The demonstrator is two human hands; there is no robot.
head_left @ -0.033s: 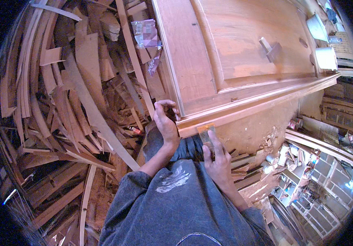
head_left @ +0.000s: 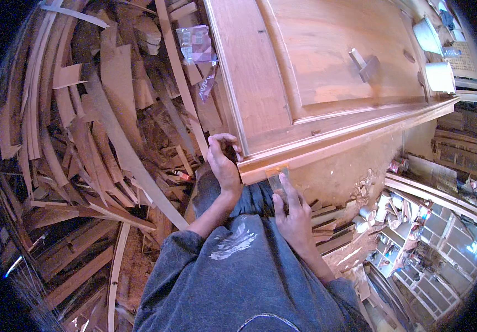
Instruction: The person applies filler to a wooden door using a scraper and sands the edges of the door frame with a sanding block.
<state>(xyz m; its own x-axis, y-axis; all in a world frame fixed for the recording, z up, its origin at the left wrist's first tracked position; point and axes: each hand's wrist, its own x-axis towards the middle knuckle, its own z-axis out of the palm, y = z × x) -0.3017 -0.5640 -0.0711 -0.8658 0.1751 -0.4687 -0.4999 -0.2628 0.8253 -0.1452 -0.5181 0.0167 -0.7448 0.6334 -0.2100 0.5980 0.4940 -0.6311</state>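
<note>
A wooden panel door [head_left: 349,44] lies ahead of me, with a long light-wood edge [head_left: 327,143] running along its near side. My right hand [head_left: 294,213] grips a small flat scraper [head_left: 275,180], forefinger stretched along it. Orange-yellow filler shows at the scraper's far end, which meets the near edge close to its left corner. My left hand [head_left: 225,169] is loosely curved at that corner, fingertips by the door's side. Nothing shows inside it, though its palm is shaded. A small dark block with a pale end [head_left: 364,65] rests on the door's panel.
Long offcuts and strips of wood [head_left: 122,110] are heaped to the left. A purple-and-white wrapper [head_left: 197,47] lies beside the door. At the far right are a white container [head_left: 440,77] and a pale basin [head_left: 426,36]. Cans [head_left: 364,217] and a metal grille [head_left: 449,243] stand at the right.
My right hand and the scraper have shifted slightly up and left along the near edge, and the scraper's angle has turned a little. My left hand has stayed at the corner.
</note>
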